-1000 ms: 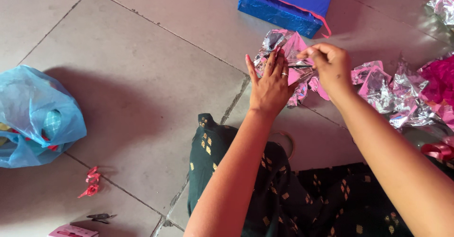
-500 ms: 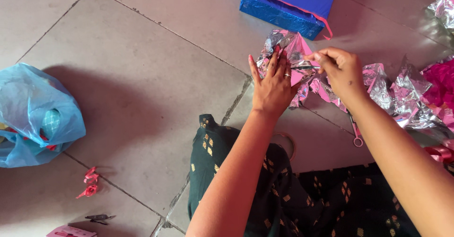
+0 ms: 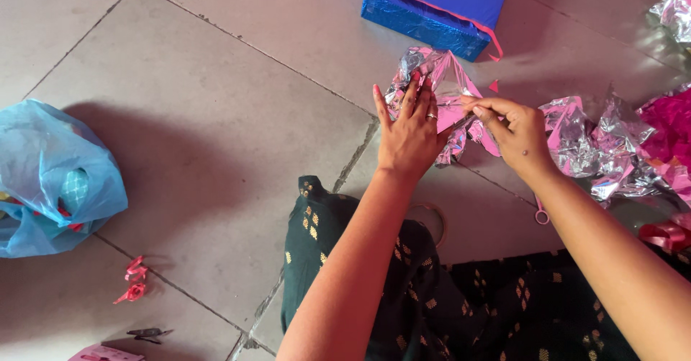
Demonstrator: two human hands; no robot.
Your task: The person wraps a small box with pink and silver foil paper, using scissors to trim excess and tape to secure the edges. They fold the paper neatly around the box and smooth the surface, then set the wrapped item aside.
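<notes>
Floor: grey tiled floor [image 3: 216,131], cracked grout lines; seen from above, seated, dark green patterned cloth [image 3: 403,289] over lap at bottom.
Left hand: left hand [image 3: 412,134] flat, fingers spread, pressing down on crumpled pink-and-silver foil wrap [image 3: 439,80]; open palm, nothing gripped, ring on 1 finger.
Right hand: right hand [image 3: 515,132] pinched shut, thumb + fingertips on an edge of same foil wrap, just right of left hand.
Change vs 0.5 s ago: right hand lower + nearer the left, pinch now at foil edge by left fingertips; left hand barely shifted, same flat press. Foil peak more upright betw. hands.
Meaning: prob. a fold or crease being pulled tight against the pinned part; early-to-mid stage, foil not yet formed into anything clear.
Foil position: on floor in front of knees, just below blue foil-covered box [image 3: 439,5] w/ pink trim, not touching it as far as visible.
Around: more crumpled foil sheets [image 3: 604,145] right, close to right wrist; pink ribbon coil [image 3: 666,235] far right; pink scissor handle [image 3: 541,215] poking out under right forearm; blue plastic bag [image 3: 54,181] far left; pink ribbon scrap [image 3: 133,280] + small dark clip [image 3: 150,331] lower left.
In the way: loose foil at right crowds right hand; scissors half hidden by arm.
</notes>
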